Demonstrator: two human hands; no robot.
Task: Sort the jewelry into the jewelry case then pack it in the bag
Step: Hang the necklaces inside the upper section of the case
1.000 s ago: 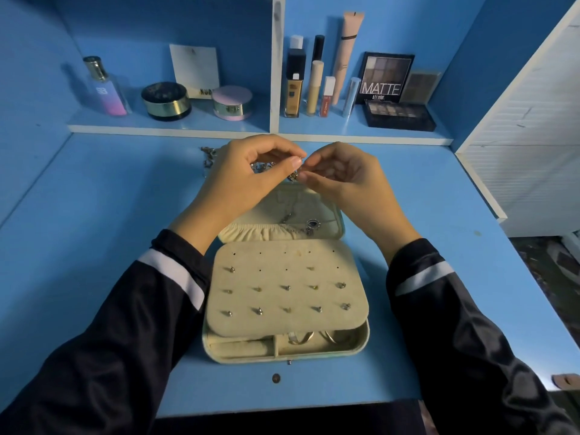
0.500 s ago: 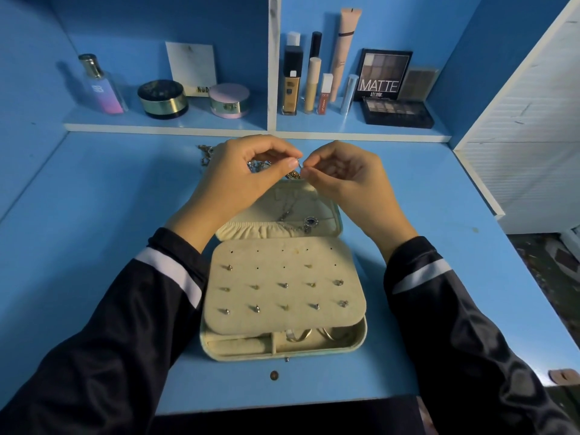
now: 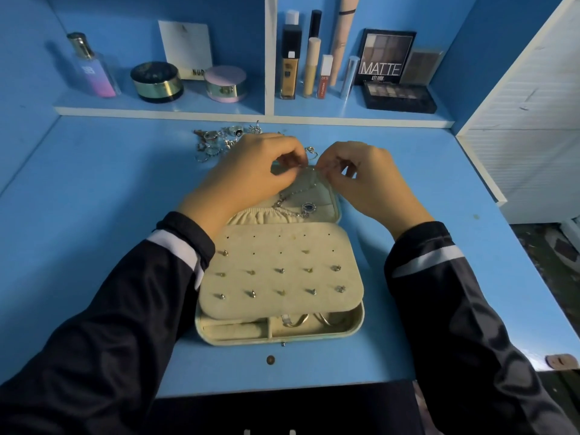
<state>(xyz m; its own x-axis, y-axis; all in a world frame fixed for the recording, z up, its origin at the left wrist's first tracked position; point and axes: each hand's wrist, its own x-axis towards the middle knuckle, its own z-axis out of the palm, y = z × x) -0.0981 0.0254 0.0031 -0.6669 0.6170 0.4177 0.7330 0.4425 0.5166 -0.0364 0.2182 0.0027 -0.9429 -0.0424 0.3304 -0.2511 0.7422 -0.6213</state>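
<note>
Left hand point(image 3: 251, 175) and right hand point(image 3: 367, 180) are each pinching the necklace chain point(image 3: 293, 193) over the jewelry case point(image 3: 292, 243) lid; holding it taut should be preventing tangles.

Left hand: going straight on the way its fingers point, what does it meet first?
Probably the right hand, at its fingertips: the left hand points at them across a short bit of chain. Depth is unclear.
</note>
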